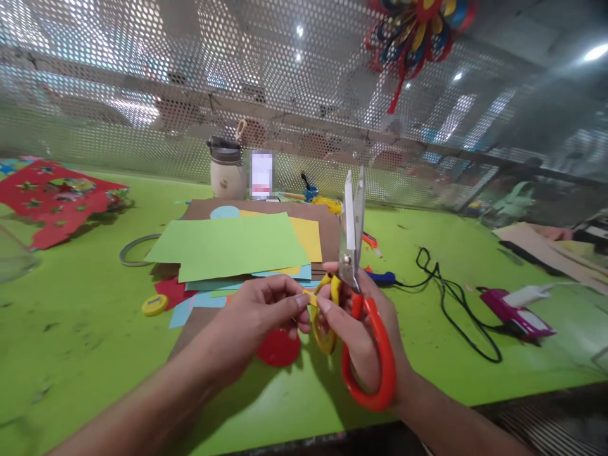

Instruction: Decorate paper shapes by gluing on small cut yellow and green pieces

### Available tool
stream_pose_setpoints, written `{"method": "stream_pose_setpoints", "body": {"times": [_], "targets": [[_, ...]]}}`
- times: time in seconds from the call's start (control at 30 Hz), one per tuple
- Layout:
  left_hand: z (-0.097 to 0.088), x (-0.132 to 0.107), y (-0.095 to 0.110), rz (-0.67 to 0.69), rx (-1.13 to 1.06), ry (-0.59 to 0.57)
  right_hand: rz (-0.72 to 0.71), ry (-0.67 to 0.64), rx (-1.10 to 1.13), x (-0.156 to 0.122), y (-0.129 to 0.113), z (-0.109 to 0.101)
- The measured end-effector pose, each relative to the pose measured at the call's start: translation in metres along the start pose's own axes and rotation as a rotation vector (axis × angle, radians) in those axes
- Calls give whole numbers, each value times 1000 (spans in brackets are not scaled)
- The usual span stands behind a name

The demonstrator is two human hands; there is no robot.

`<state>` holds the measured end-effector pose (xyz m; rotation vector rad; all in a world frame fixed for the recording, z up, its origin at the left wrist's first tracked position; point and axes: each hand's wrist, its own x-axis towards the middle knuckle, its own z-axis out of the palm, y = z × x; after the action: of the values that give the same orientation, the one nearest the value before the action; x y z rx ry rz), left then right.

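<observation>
1. Red paper with star-shaped holes (66, 199) lies well to the left of the light green sheet (237, 247), on the bright green tabletop (85, 354).
2. A grey ring (123, 254) lies flat just beside the green sheet's left end.
3. A round yellow object (154, 305) sits left of and nearer the person than the green sheet, at the edge of a red scrap (175, 294).
4. A pale jar with a dark lid (227, 174) stands beyond the green sheet; a lit phone screen (262, 170) is upright next to it, also beyond the sheet.
5. The left hand (266, 310) is on the near side of the green sheet, its grip pinching a small yellow scrap (311, 299) between thumb and fingers.
6. A red disc (279, 348) lies nearer than the green sheet, partly hidden by the left hand.
7. The yellow scrap is held in the air, near the green sheet's near right corner, between both hands' fingertips.
8. The scissors (349, 263) are right of the green sheet, blades upward and slightly parted, with one red and one yellow handle loop.
9. The right hand (354, 329), nearer than the green sheet and to its right, has its grip around the scissors, while its thumb tip meets the yellow scrap.
10. Farther right of the green sheet are a blue-handled tool (382, 278), a looped black cable (443, 310) and a purple box (517, 313).
</observation>
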<state>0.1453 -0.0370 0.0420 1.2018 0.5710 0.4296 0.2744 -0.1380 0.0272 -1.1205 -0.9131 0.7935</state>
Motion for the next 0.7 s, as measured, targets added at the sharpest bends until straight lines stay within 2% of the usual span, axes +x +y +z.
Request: {"method": "stream_pose_setpoints", "body": {"times": [0.27, 0.4, 0.47, 0.6, 0.7], "targets": [[2, -4, 1, 49, 31, 29, -44, 43, -2, 2, 2, 4], [-6, -4, 3, 73, 68, 3, -22, 32, -54, 2, -4, 2], [-13, -3, 7, 85, 83, -17, 35, 11, -99, 0, -9, -2], [-27, -6, 19, 118, 109, -11, 228, -122, -239, -8, -10, -20], [-35, -9, 28, 184, 113, 22, 190, -320, -387, -18, -7, -41]]}}
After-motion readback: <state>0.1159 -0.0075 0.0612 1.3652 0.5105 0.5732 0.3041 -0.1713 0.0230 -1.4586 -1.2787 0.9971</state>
